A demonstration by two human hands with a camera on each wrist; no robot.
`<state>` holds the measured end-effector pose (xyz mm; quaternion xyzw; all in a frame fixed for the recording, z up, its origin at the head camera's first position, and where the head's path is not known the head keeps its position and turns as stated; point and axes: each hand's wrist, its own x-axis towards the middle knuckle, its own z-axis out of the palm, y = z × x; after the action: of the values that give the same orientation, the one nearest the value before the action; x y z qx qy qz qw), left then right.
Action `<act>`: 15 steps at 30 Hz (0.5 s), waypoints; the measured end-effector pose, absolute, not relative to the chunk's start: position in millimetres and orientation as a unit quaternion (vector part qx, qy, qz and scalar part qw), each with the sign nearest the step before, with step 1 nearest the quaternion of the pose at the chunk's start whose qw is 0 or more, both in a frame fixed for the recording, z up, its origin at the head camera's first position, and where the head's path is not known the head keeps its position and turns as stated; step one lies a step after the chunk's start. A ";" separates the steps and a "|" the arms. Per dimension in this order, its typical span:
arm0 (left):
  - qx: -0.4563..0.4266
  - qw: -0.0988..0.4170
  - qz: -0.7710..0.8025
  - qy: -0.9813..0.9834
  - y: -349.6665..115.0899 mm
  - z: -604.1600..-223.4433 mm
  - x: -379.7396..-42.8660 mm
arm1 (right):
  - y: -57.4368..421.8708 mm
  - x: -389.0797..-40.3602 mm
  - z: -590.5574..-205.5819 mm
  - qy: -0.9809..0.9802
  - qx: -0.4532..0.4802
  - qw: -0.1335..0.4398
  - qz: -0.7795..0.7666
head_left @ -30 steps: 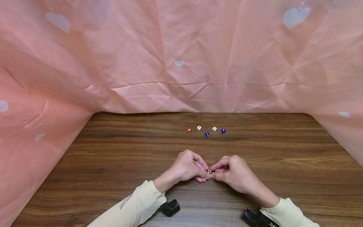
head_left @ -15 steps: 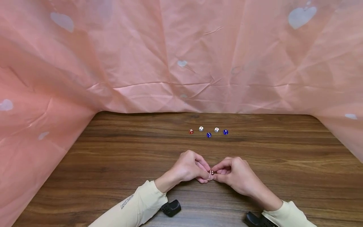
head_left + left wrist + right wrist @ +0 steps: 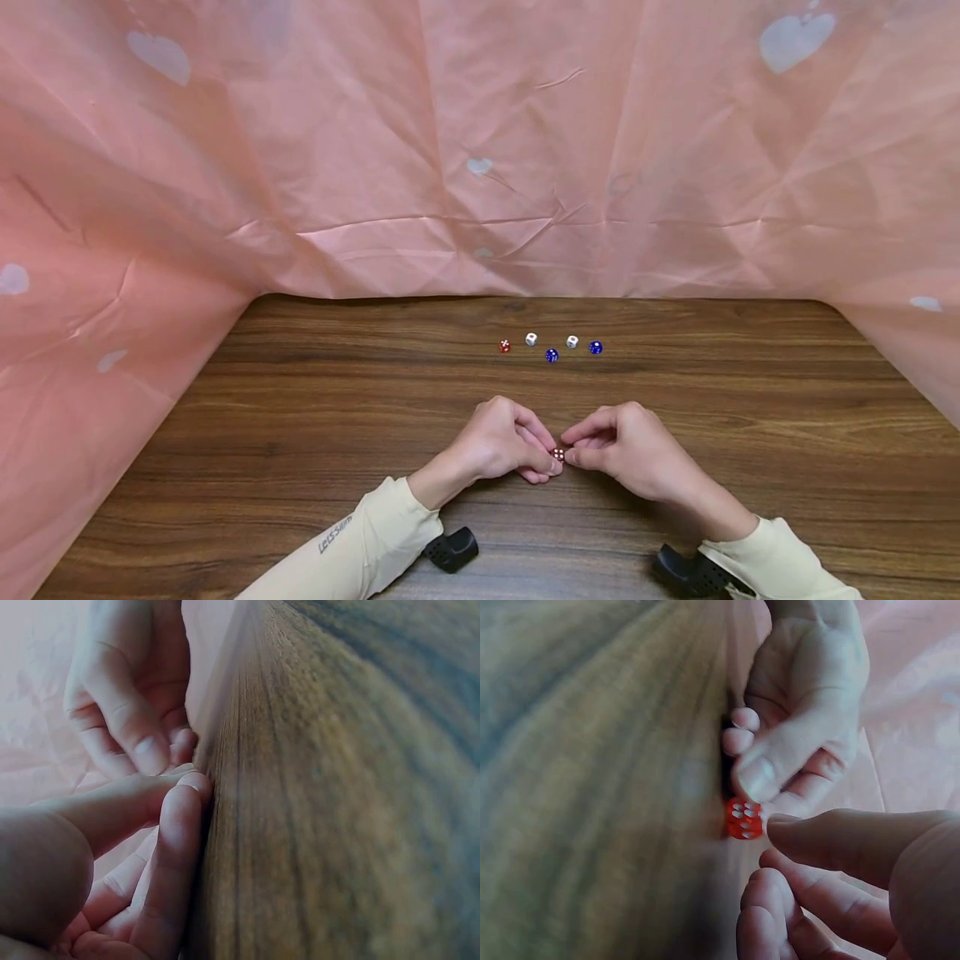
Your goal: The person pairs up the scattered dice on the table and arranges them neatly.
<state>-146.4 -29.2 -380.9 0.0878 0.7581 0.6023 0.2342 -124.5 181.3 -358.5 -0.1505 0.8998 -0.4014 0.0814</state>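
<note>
A translucent red die [image 3: 558, 455] with white pips sits close over the wooden table between both hands. My left hand [image 3: 495, 442] pinches it between thumb and index finger, the other fingers tucked beneath. In the right wrist view the die [image 3: 744, 819] shows beside the left thumb. My right hand [image 3: 633, 450] is just to its right, thumb and index finger parted, with the thumb tip right at the die's side. From the left wrist view, the left fingers [image 3: 176, 825] hide the die.
Farther back on the table [image 3: 337, 400] lie a red die [image 3: 505, 346], two white dice [image 3: 531, 339] and two blue dice [image 3: 552, 356], spaced apart. A pink curtain [image 3: 480, 208] with pale hearts encloses the back and sides.
My right thumb and index finger have parted and drawn slightly away from the die. The left hand keeps its place and hold. The loose dice have stayed put.
</note>
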 end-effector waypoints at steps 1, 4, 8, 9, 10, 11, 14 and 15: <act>0.087 0.234 0.600 0.760 -29.2 -381.1 -146.4 | 181.7 -125.6 -356.5 0.901 -0.146 0.080 -0.400; 0.087 0.233 0.597 0.762 -29.4 -381.1 -145.9 | 181.1 -128.8 -350.6 0.904 -0.133 0.068 -0.400; 0.089 0.234 0.596 0.763 -29.8 -381.4 -146.2 | 178.4 -136.2 -344.1 0.903 -0.128 0.048 -0.407; 0.090 0.235 0.595 0.763 -29.8 -381.3 -146.4 | 177.5 -138.7 -342.6 0.903 -0.127 0.043 -0.407; 0.091 0.235 0.595 0.763 -30.0 -381.5 -146.5 | 176.2 -141.4 -341.2 0.904 -0.126 0.038 -0.408; 0.092 0.236 0.595 0.763 -30.2 -381.6 -146.7 | 174.9 -144.5 -339.7 0.904 -0.126 0.033 -0.408; 0.093 0.237 0.597 0.761 -30.8 -381.6 -147.3 | 169.9 -155.0 -335.4 0.906 -0.119 0.019 -0.406; 0.092 0.237 0.596 0.761 -30.9 -381.7 -147.6 | 168.3 -158.8 -333.9 0.906 -0.118 0.014 -0.406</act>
<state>-147.6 -30.9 -381.7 0.0924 0.7612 0.5965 0.2372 -158.8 168.3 -333.9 -0.1185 0.9062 -0.4056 0.0136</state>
